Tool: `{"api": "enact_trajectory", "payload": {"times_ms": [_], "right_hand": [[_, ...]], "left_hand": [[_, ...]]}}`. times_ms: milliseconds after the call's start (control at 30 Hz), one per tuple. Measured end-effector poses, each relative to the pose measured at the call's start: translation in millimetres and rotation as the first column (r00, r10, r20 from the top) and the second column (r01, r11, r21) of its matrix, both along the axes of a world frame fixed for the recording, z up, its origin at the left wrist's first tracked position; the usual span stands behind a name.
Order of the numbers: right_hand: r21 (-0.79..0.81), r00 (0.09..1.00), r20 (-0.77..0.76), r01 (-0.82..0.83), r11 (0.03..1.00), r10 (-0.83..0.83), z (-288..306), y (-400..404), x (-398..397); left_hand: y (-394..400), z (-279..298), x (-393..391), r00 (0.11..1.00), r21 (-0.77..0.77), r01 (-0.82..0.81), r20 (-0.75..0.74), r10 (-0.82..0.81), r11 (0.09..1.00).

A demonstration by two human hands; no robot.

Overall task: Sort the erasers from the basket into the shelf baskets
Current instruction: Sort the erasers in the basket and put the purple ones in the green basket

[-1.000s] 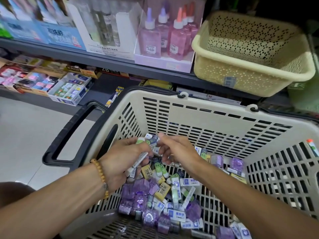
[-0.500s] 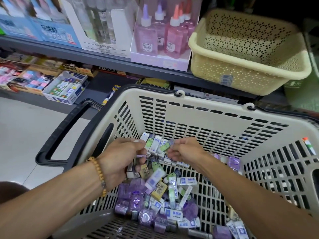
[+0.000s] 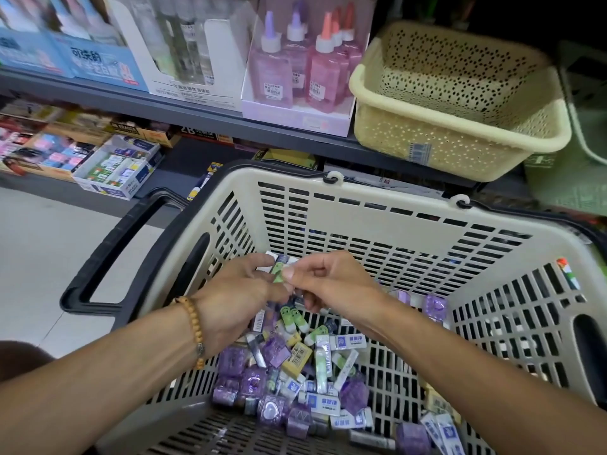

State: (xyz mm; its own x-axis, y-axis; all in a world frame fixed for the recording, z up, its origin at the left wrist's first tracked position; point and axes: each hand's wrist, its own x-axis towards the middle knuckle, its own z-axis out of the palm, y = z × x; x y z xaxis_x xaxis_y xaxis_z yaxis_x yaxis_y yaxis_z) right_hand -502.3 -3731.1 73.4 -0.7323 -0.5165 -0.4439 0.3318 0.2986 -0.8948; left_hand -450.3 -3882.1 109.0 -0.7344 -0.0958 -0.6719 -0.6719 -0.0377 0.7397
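Inside the basket point(image 3: 410, 224), your left hand point(image 3: 236, 300) is holding a fistful of erasers point(image 3: 279, 269) while your right hand point(image 3: 325, 284) is pinching one by its ends; light, firm, probably slick-wrapped, they are likely needing side grips.

I see through one camera on the head, looking forward and down, very close above the basket point(image 3: 377, 221), facing the shelf point(image 3: 197, 121).
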Motion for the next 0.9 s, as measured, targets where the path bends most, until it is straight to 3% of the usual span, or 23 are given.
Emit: {"api": "enact_trajectory", "payload": {"times_ms": [67, 167, 300, 433, 533, 633, 733, 833, 900], "right_hand": [[-0.04, 0.996, 0.08, 0.036, 0.999, -0.033, -3.4, 3.3, -1.1], [-0.046, 0.956, 0.201, 0.225, 0.973, -0.211, -16.0, 21.7, -10.3], [0.199, 0.939, 0.105, 0.303, 0.932, -0.328, -41.1, 35.8, -20.4], [0.217, 0.913, 0.063, 0.381, 0.899, -0.403, -62.1, 18.2, -22.3], [0.244, 0.947, -0.081, 0.321, 0.915, -0.311, -67.8, 9.6, -21.0], [0.373, 0.919, -0.394, 0.146, 0.916, 0.014, -68.8, 11.9, -16.7], [0.535, 0.853, -0.428, -0.027, 0.844, 0.299, -67.7, 11.7, -16.8], [0.448, 0.887, -0.426, 0.034, 0.893, 0.18, -55.6, 13.3, -16.5], [0.281, 0.957, -0.289, 0.075, 0.957, 0.01, -42.5, 17.4, -12.8]], "left_hand": [[1.5, -0.2, 0.8, 0.999, -0.037, 0.036, 0.025, -0.035, 0.999], [1.0, -4.5, 0.0, 0.997, -0.039, -0.003, 0.073, 0.006, 0.999], [-3.6, -3.6, -0.7, 0.996, -0.028, -0.078, 0.035, 0.079, 0.997], [-2.1, 2.0, -0.6, 0.995, 0.018, -0.096, -0.006, 0.096, 0.995], [-3.3, 4.5, -2.0, 0.994, 0.001, -0.1, -0.037, 0.1, 0.995], [-4.5, 5.3, -1.6, 0.993, -0.046, -0.103, -0.055, 0.1, 0.994], [-3.7, 4.7, -1.9, 0.99, -0.087, -0.129, -0.069, 0.123, 0.988], [-3.3, 3.5, -2.4, 0.989, -0.124, -0.129, -0.094, 0.118, 0.984], [-3.2, 2.7, -3.1, 0.985, -0.141, -0.14, -0.118, 0.124, 0.98]]}}
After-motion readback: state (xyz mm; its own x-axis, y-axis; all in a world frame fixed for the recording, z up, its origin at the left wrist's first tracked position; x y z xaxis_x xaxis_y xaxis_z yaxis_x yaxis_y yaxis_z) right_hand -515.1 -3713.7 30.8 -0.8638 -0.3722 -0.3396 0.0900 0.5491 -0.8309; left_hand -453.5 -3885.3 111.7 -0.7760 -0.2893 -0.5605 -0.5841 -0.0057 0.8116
